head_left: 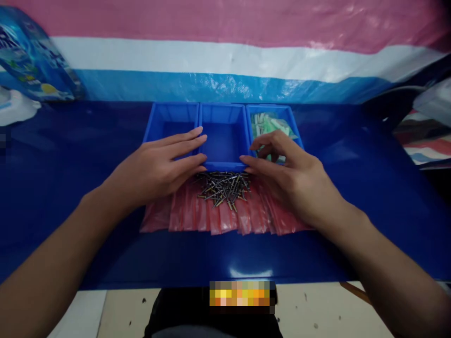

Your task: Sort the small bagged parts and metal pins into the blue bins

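Note:
My left hand [158, 162] stretches its fingers flat over the front of the left blue bin [150, 124]. Its fingertips reach the near left corner of the middle blue bin [225, 166], whose inside shows nothing. At that bin's near right corner is my right hand [289, 164], its bent fingers and thumb apart at the rim, nothing visible between them. Small green and clear plastic packets [271, 123] lie in the right blue bin [298, 126], partly behind my right hand. A pile of metal blind rivets [225, 188] rests between my hands on overlapping red plastic bags [221, 223].
The blue tabletop [169, 260] ends in a near edge above the floor. A blue detergent pack [38, 61] and a white object [16, 105] stand at the far left. A striped plastic sheet [225, 56] hangs behind the bins. Dark and white objects [433, 103] sit at right.

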Demonstrator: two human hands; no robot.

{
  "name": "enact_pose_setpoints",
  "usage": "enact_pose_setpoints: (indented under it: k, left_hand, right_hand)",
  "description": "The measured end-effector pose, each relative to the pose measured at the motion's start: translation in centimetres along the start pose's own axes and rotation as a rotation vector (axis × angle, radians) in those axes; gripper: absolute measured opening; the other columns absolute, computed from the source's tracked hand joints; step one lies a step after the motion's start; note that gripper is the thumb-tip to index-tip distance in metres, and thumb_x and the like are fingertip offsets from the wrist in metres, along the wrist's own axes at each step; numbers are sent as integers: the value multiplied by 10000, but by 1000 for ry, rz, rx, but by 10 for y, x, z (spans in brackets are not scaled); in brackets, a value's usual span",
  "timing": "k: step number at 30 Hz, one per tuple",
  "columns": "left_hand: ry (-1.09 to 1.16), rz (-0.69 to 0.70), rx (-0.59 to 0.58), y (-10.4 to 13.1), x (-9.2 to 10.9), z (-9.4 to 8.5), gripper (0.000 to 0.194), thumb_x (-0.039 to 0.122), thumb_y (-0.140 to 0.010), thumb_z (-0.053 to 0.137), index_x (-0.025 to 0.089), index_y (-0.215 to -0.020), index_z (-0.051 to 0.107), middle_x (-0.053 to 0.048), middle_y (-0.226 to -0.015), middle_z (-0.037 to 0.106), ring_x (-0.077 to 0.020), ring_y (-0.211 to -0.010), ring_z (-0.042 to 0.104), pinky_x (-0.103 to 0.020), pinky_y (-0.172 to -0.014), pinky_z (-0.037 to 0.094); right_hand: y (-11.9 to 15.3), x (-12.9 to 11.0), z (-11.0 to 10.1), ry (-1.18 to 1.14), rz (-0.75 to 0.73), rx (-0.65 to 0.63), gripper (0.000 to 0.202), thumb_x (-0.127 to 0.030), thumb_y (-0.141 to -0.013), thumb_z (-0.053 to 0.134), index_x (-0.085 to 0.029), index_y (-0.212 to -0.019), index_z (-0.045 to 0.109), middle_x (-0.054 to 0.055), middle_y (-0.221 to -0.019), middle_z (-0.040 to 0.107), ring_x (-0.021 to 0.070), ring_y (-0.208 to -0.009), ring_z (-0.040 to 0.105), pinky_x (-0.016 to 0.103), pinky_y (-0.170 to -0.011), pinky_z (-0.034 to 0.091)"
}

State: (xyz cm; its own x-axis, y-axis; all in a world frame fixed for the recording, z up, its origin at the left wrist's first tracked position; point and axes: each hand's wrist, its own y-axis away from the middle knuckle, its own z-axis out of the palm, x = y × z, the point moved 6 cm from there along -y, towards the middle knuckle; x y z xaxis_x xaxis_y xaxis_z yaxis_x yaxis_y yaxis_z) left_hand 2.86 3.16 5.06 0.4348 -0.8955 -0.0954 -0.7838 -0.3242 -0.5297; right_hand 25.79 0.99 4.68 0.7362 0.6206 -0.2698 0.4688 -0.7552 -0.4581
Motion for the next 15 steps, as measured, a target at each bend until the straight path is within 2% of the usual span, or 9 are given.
enact_pose_setpoints:
  k: [3,6,8,12,15]
  left_hand:
    - [-5,-2,6,-1,1,-2,187,251,-1068,690,187,-1243,711,-104,-1452,729,-264,-1408,684,-378,-1189,639]
    - [-10,1,1,-2,2,-3,181,248,-1069,687,172,-1231,716,-117,-1433,738,-270,-1399,693,-395,-1172,653]
    - [-19,7,-1,-3,3,-3,191,244,-1069,687,153,-1235,715,-131,-1417,744,-271,-1393,698,-407,-1157,666]
    - [-44,-22,-24,-4,3,-2,170,270,-1099,632,184,-1208,730,-97,-1417,749,-255,-1381,709,-409,-1138,686]
    - [-53,-11,-20,-5,5,-2,187,271,-1113,599,167,-1190,734,-119,-1400,754,-272,-1373,713,-432,-1119,694]
  right_hand:
    - [-1,2,-3,-58,-35,-14,191,-293,-1100,599,-226,-1223,728,79,-1127,730,198,-983,748,333,-805,652]
    - [-1,-15,-13,64,-252,97,136,-191,-1053,660,-191,-1167,734,117,-1158,727,213,-981,712,355,-792,623]
    - [0,-29,-15,84,-379,141,118,-146,-1009,716,-147,-1123,743,131,-1100,738,219,-926,687,372,-765,600]
    - [2,-44,2,56,-481,-69,187,-138,-1040,667,-85,-1200,746,133,-1068,755,229,-911,724,376,-773,627]
    - [4,-45,7,15,-491,-110,186,-119,-1062,607,-91,-1174,753,129,-1061,757,227,-905,731,365,-765,624]
